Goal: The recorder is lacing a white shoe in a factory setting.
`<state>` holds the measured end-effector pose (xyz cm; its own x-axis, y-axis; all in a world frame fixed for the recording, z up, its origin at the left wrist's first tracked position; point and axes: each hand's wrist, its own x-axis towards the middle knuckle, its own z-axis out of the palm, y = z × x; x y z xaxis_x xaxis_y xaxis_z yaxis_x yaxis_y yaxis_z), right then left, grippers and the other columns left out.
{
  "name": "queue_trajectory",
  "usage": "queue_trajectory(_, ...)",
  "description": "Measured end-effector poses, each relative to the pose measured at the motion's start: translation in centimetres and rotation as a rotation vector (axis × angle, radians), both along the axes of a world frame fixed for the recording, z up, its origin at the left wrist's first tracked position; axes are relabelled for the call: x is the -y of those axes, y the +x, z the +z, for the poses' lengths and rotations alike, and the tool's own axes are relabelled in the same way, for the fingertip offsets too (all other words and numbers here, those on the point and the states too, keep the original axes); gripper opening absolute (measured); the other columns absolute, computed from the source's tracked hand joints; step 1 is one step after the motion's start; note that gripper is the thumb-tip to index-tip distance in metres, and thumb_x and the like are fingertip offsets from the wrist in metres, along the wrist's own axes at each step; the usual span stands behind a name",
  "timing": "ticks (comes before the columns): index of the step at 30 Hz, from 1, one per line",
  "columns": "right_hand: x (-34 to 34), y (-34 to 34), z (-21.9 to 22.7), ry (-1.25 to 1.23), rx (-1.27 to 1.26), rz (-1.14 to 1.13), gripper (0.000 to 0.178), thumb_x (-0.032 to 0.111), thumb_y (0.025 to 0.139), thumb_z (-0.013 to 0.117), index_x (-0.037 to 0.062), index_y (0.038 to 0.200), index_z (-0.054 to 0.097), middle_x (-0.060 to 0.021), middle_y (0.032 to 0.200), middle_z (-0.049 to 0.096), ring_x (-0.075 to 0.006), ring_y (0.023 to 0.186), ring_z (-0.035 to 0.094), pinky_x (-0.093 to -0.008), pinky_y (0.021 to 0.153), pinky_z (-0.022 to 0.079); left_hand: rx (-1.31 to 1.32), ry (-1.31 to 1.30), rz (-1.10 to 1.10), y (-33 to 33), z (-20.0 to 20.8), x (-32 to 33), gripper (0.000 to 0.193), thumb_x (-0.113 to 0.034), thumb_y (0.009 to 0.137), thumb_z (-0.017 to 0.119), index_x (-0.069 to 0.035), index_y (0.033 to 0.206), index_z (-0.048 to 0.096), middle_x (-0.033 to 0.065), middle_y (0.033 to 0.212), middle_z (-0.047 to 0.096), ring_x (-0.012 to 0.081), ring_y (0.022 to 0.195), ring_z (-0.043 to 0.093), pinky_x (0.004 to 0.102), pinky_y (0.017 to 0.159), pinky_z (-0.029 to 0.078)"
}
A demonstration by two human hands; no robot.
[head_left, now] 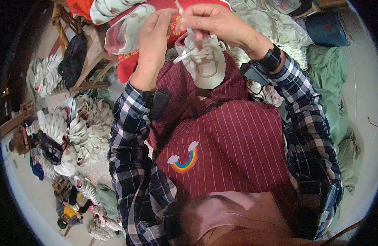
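Observation:
A white lace-up shoe upper (211,67) rests on my lap over the striped maroon apron (238,143), its rounded toe end turned toward me. A loose white lace end (185,55) sticks out from its left side. Above the shoe, my right hand (211,22) has thumb and fingers pinched round a white shoelace, whose tip (178,5) pokes up past the fingers. Just left of it is my left hand (154,33), fingers bent and pressed together; what lies between them, if anything, is hidden.
Beyond my knees lies a red cloth (126,69) with a white and pink shoe piece (131,30) on it. Heaps of white shoe pieces (78,123) fill the left side, near a wooden stool (92,57). Green sacks (328,78) and a blue bucket (326,30) stand at right.

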<state>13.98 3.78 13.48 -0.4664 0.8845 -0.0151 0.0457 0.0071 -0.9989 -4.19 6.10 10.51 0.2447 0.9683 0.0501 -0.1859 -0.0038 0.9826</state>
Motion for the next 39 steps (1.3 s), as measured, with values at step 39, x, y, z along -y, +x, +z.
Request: queue_trajectory(39,2.7,6.4,-10.3,0.09,0.647,-0.308,0.019,0.022,0.091,0.059,0.006,0.1,0.066,-0.0034,0.077,0.068,-0.0096,0.064,0.059,-0.0253,0.061,0.047,0.064,-0.41,0.049,-4.2,-6.8,1.7,0.025,-0.02,0.099,0.048,0.001,0.107,0.059,0.0042,0.08,0.061,0.0089,0.066,0.056,0.0228,0.058,0.043)
